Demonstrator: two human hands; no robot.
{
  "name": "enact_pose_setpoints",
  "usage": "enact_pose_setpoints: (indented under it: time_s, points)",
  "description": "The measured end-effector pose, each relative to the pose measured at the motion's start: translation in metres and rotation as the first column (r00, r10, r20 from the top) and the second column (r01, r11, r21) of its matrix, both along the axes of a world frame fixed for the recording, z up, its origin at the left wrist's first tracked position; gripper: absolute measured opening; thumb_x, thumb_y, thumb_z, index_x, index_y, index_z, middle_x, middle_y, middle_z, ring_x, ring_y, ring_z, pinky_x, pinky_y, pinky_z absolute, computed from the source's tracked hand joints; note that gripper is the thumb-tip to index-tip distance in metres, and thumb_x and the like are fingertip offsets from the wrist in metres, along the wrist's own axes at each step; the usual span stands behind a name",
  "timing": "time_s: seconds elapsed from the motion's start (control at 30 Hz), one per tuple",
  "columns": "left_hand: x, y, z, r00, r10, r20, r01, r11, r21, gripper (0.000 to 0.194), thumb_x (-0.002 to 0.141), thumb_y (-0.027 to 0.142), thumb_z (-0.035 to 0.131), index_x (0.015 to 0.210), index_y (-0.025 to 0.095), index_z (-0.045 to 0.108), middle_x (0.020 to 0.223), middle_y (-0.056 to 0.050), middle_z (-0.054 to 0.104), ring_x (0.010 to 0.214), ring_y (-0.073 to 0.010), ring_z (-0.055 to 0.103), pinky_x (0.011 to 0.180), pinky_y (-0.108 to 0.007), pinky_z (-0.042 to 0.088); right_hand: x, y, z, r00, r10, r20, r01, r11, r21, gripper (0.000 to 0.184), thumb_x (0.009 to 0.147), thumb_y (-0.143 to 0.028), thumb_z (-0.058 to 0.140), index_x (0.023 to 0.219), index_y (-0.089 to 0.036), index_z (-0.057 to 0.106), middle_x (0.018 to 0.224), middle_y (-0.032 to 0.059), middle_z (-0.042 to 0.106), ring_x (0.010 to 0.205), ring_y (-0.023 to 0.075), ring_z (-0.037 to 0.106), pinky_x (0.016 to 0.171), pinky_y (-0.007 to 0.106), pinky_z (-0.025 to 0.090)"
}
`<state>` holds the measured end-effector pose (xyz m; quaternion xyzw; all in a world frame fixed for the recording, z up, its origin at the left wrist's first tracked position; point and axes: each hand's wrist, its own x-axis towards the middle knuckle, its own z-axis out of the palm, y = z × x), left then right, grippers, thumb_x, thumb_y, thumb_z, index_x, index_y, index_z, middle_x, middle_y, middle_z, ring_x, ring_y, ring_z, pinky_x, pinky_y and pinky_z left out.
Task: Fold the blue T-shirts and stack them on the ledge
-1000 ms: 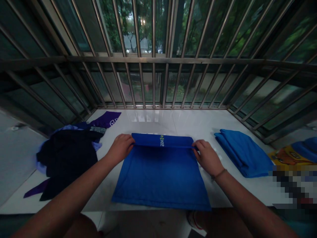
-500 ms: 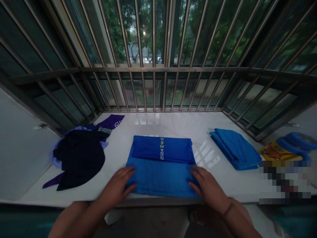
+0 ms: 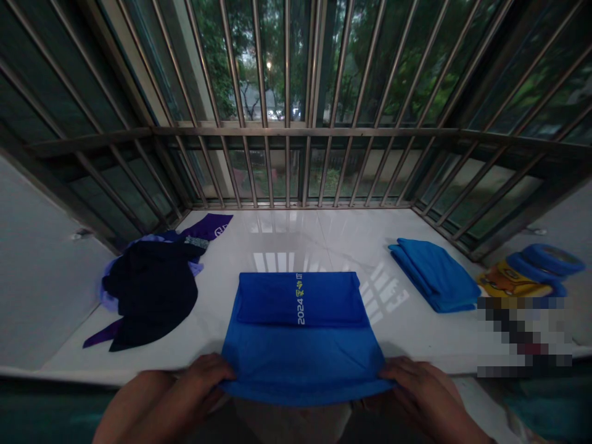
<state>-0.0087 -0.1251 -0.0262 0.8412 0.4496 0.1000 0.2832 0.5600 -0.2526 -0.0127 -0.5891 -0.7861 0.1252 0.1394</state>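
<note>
A blue shirt [image 3: 300, 345] lies on the white sill [image 3: 324, 237] in front of me, its far part folded over towards me and showing yellow print "2024". My left hand [image 3: 194, 385] grips the near left corner of the shirt at the sill's front edge. My right hand [image 3: 423, 388] grips the near right corner. Both hands are closed on the hem, which hangs slightly past the edge.
A heap of dark navy and purple clothes [image 3: 148, 283] lies at the left. A folded blue garment [image 3: 432, 274] rests at the right. Metal window bars [image 3: 287, 132] enclose the sill on three sides. Yellow and blue items [image 3: 527, 274] lie at the far right.
My hands let go of the far folded edge, slid back along the shirt's sides and took hold of the near hem corners. The shirt now lies closer to the front edge.
</note>
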Motion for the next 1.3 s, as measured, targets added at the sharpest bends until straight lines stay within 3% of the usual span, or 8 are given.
enact_pose_setpoints:
  time_s: [0.2, 0.33, 0.43, 0.57, 0.67, 0.87, 1.17, 1.3]
  points:
    - [0.028, 0.104, 0.03, 0.983, 0.098, 0.158, -0.059, 0.971, -0.234, 0.046, 0.102, 0.065, 0.059, 0.098, 0.025, 0.079, 0.091, -0.002, 0.079, 0.086, -0.0236, 0.073, 0.078, -0.03, 0.055, 0.009, 0.078, 0.033, 0.917, -0.246, -0.315, 0.191, 0.962, -0.194, 0.041, 0.106, -0.06, 0.056, 0.102, -0.024, 0.076, 0.092, 0.0043, 0.078, 0.085, 0.0217, 0.074, 0.079, 0.031, 0.058]
    - [0.053, 0.178, 0.024, 0.929, 0.284, 0.239, -0.241, 0.951, -0.194, 0.051, 0.088, 0.073, 0.063, 0.081, 0.023, 0.073, 0.078, -0.002, 0.074, 0.076, -0.0236, 0.069, 0.071, -0.031, 0.052, 0.005, 0.16, 0.029, 0.876, -0.414, -0.249, 0.394, 0.91, -0.126, 0.042, 0.101, -0.06, 0.053, 0.079, -0.024, 0.058, 0.073, 0.0003, 0.065, 0.073, 0.0192, 0.062, 0.07, 0.03, 0.049]
    - [0.069, 0.208, 0.011, 0.891, 0.406, 0.206, -0.393, 0.914, -0.101, 0.044, 0.077, 0.064, 0.073, 0.062, 0.025, 0.058, 0.06, 0.001, 0.061, 0.063, -0.0211, 0.059, 0.062, -0.031, 0.042, -0.005, 0.202, 0.019, 0.834, -0.525, -0.167, 0.512, 0.851, -0.12, 0.033, 0.101, -0.05, 0.055, 0.083, -0.023, 0.062, 0.078, 0.0027, 0.07, 0.076, 0.0207, 0.066, 0.073, 0.03, 0.049]
    - [0.076, 0.204, -0.009, 0.824, 0.511, 0.244, -0.526, 0.851, -0.006, 0.031, 0.074, 0.054, 0.076, 0.081, 0.025, 0.066, 0.066, 0.002, 0.063, 0.065, -0.0221, 0.061, 0.066, -0.032, 0.042, -0.018, 0.207, 0.004, 0.768, -0.635, -0.077, 0.628, 0.772, -0.102, 0.035, 0.104, -0.043, 0.056, 0.117, -0.014, 0.072, 0.116, 0.0174, 0.077, 0.102, 0.0271, 0.075, 0.091, 0.035, 0.053]
    - [0.074, 0.186, -0.022, 0.773, 0.552, 0.314, -0.589, 0.807, 0.031, 0.045, 0.082, 0.06, 0.071, 0.111, 0.025, 0.069, 0.087, 0.0, 0.071, 0.073, -0.0226, 0.066, 0.071, -0.033, 0.048, -0.031, 0.181, -0.004, 0.714, -0.7, 0.011, 0.697, 0.71, -0.1, 0.056, 0.108, -0.053, 0.055, 0.128, -0.003, 0.07, 0.125, 0.03, 0.073, 0.113, 0.0363, 0.075, 0.096, 0.041, 0.053]
    - [0.069, 0.165, -0.03, 0.671, 0.545, 0.503, -0.616, 0.787, -0.031, 0.043, 0.089, 0.066, 0.068, 0.102, 0.026, 0.072, 0.081, 0.0, 0.068, 0.075, -0.0225, 0.063, 0.073, -0.034, 0.05, -0.054, 0.145, -0.008, 0.713, -0.663, 0.23, 0.701, 0.675, -0.23, 0.044, 0.112, -0.046, 0.052, 0.122, -0.009, 0.075, 0.115, 0.023, 0.08, 0.109, 0.0315, 0.079, 0.088, 0.035, 0.053]
    - [0.073, 0.168, -0.025, 0.534, 0.577, 0.618, -0.575, 0.784, -0.235, 0.05, 0.083, 0.072, 0.073, 0.095, 0.024, 0.071, 0.074, 0.002, 0.064, 0.067, -0.017, 0.056, 0.065, -0.029, 0.047, 0.008, 0.173, 0.063, 0.595, -0.764, 0.248, 0.804, 0.567, -0.18, 0.048, 0.11, -0.043, 0.052, 0.1, -0.007, 0.082, 0.104, 0.028, 0.08, 0.1, 0.037, 0.079, 0.08, 0.04, 0.053]
    - [0.113, 0.152, -0.025, 0.538, 0.528, 0.657, -0.348, 0.849, -0.397, 0.059, 0.084, 0.078, 0.072, 0.102, 0.022, 0.074, 0.09, -0.008, 0.078, 0.078, -0.0216, 0.071, 0.07, -0.034, 0.059, -0.024, 0.192, 0.088, 0.578, -0.787, 0.216, 0.812, 0.582, -0.051, 0.045, 0.107, -0.049, 0.057, 0.126, -0.012, 0.076, 0.113, 0.0226, 0.08, 0.107, 0.0367, 0.077, 0.082, 0.039, 0.051]
